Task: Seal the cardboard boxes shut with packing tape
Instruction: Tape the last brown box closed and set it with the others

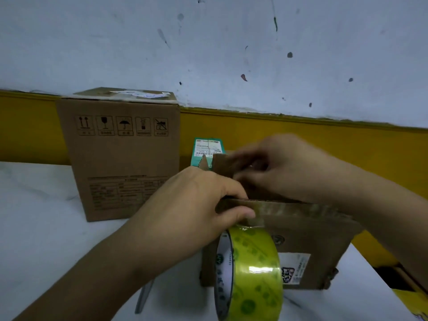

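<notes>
The tall box (120,158) bears up-arrow, wineglass and umbrella handling signs; all lettering is blurred.

Tape roll (251,272) before small box (312,246)

Stained pale wall (231,42), yellow lower band (301,140)

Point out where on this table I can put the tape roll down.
Bare table left of the tall box, and in front of it, up to the left hand. A smaller patch right of the small box. Crowded in the middle: right hand, tape roll, green box.
</notes>
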`<action>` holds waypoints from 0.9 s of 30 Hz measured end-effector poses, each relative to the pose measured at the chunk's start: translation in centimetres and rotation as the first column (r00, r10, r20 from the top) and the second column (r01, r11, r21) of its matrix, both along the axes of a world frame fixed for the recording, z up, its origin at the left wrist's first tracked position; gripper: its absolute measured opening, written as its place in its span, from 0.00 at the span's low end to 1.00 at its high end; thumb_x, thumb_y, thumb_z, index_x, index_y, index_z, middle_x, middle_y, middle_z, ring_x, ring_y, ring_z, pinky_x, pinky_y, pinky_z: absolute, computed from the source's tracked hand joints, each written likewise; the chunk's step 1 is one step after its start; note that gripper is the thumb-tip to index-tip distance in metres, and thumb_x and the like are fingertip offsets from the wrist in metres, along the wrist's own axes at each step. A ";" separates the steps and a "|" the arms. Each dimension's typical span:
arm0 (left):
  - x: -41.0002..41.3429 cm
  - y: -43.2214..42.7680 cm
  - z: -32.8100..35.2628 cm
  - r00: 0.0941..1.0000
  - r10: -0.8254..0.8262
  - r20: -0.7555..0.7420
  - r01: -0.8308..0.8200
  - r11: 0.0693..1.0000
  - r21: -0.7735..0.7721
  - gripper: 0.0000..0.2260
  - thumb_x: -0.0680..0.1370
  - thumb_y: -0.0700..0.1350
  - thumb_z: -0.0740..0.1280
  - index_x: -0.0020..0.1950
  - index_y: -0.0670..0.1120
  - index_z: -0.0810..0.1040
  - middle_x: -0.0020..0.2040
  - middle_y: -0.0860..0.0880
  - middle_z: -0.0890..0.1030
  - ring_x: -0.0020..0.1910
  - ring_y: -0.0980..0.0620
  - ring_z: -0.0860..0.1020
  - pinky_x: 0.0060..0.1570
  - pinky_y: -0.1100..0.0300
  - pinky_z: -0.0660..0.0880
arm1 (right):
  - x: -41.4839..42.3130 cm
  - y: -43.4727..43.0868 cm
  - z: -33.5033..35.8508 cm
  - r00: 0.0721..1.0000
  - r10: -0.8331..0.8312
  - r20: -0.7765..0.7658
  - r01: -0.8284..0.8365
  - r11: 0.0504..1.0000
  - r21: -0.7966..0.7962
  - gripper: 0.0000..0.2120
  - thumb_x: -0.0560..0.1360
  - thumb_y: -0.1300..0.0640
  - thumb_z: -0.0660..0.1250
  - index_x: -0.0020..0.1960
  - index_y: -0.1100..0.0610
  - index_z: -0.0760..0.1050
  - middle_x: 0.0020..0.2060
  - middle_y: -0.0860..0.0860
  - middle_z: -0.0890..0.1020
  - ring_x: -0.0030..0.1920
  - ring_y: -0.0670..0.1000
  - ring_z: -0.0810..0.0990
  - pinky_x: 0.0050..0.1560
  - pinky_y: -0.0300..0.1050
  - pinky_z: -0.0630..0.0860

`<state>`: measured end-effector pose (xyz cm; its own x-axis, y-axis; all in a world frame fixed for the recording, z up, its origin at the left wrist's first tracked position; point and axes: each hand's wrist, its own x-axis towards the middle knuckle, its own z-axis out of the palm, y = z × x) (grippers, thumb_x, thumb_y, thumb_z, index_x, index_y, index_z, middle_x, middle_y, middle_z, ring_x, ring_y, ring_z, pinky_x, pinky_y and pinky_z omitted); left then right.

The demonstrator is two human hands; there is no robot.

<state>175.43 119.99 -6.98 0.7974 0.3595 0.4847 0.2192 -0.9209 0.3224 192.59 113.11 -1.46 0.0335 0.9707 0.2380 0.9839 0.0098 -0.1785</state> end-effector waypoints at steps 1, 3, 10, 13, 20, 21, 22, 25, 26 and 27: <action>0.0 0.2 0.1 0.999 -0.020 -0.038 0.019 1.000 -0.017 0.09 0.75 0.62 0.67 0.47 0.59 0.83 0.39 0.62 0.82 0.42 0.64 0.79 0.39 0.64 0.75 | -0.3 -1.5 0.1 0.999 -0.033 -0.024 0.038 0.968 0.248 0.10 0.76 0.45 0.66 0.55 0.41 0.81 0.43 0.38 0.84 0.42 0.37 0.80 0.44 0.33 0.75; 0.0 0.5 0.5 0.986 -0.067 -0.151 0.057 0.996 -0.070 0.10 0.73 0.61 0.70 0.50 0.60 0.84 0.41 0.63 0.83 0.42 0.66 0.80 0.41 0.62 0.78 | -0.9 -4.8 -0.9 0.991 -0.032 -0.128 0.102 0.801 0.590 0.15 0.77 0.41 0.62 0.40 0.48 0.81 0.29 0.45 0.80 0.33 0.44 0.78 0.35 0.43 0.73; 0.9 0.7 0.8 0.983 -0.022 -0.183 0.034 0.997 0.063 0.11 0.75 0.61 0.68 0.40 0.56 0.82 0.34 0.59 0.81 0.37 0.63 0.78 0.34 0.63 0.72 | -4.5 -9.7 -9.5 0.913 -0.081 -0.400 0.295 0.808 0.510 0.31 0.75 0.28 0.51 0.30 0.50 0.74 0.25 0.43 0.77 0.28 0.41 0.77 0.28 0.35 0.69; 1.8 1.1 0.9 0.988 0.026 -0.151 -0.014 0.997 0.082 0.16 0.76 0.61 0.68 0.33 0.55 0.75 0.29 0.56 0.76 0.33 0.58 0.75 0.31 0.59 0.70 | -4.7 -9.3 -10.0 0.839 -0.126 -0.529 0.405 0.794 0.454 0.25 0.71 0.27 0.59 0.34 0.50 0.71 0.26 0.41 0.77 0.29 0.40 0.77 0.29 0.30 0.68; 2.7 1.2 0.9 0.986 0.051 -0.160 -0.043 0.998 0.054 0.15 0.75 0.61 0.70 0.33 0.54 0.78 0.29 0.55 0.78 0.30 0.58 0.75 0.30 0.58 0.71 | -4.9 -7.4 -11.1 0.203 0.053 -0.978 0.060 0.996 0.066 0.29 0.75 0.37 0.65 0.38 0.64 0.82 0.34 0.60 0.85 0.35 0.53 0.85 0.38 0.39 0.80; 2.7 1.3 0.9 0.983 0.049 -0.179 -0.047 0.999 0.017 0.13 0.74 0.62 0.70 0.36 0.55 0.81 0.31 0.55 0.80 0.33 0.58 0.77 0.32 0.55 0.74 | -5.0 -7.3 -11.5 0.200 0.071 -0.977 0.029 0.997 0.078 0.29 0.74 0.37 0.65 0.37 0.64 0.82 0.33 0.61 0.85 0.35 0.54 0.85 0.40 0.41 0.80; 2.6 1.4 0.9 0.979 0.045 -0.197 -0.050 0.998 -0.023 0.12 0.73 0.63 0.71 0.40 0.55 0.83 0.33 0.56 0.82 0.35 0.58 0.79 0.35 0.53 0.77 | -5.1 -7.2 -11.8 0.203 0.074 -0.976 0.017 0.997 0.080 0.28 0.71 0.36 0.64 0.36 0.62 0.83 0.33 0.61 0.84 0.36 0.55 0.85 0.42 0.41 0.80; 2.6 1.4 0.9 0.976 0.024 -0.218 -0.044 0.996 -0.083 0.11 0.72 0.62 0.72 0.41 0.56 0.85 0.33 0.59 0.82 0.35 0.60 0.79 0.35 0.53 0.77 | -5.5 -6.9 -12.6 0.197 0.077 -0.977 0.038 0.996 0.086 0.29 0.69 0.35 0.61 0.34 0.61 0.83 0.32 0.61 0.84 0.35 0.54 0.84 0.43 0.42 0.80; 2.7 1.2 0.8 0.976 0.031 -0.217 -0.045 0.997 -0.058 0.11 0.72 0.62 0.72 0.39 0.56 0.84 0.32 0.59 0.81 0.34 0.61 0.78 0.32 0.56 0.75 | -5.7 -6.8 -12.7 0.179 0.078 -0.981 0.063 0.994 0.091 0.29 0.68 0.34 0.62 0.33 0.61 0.83 0.31 0.62 0.84 0.34 0.55 0.84 0.42 0.43 0.80; 2.8 1.1 0.8 0.976 0.048 -0.211 -0.054 0.998 -0.021 0.11 0.73 0.62 0.72 0.36 0.56 0.82 0.30 0.59 0.79 0.32 0.61 0.77 0.30 0.58 0.71 | -5.7 -6.7 -12.9 0.165 0.083 -0.983 0.090 0.991 0.098 0.29 0.67 0.34 0.62 0.33 0.61 0.82 0.30 0.63 0.83 0.33 0.55 0.84 0.42 0.43 0.81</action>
<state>178.19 121.08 -6.20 0.8608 0.4127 0.2979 0.3309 -0.8985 0.2884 186.91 106.38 -14.34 0.3263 0.9400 0.0997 -0.0118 0.1096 -0.9939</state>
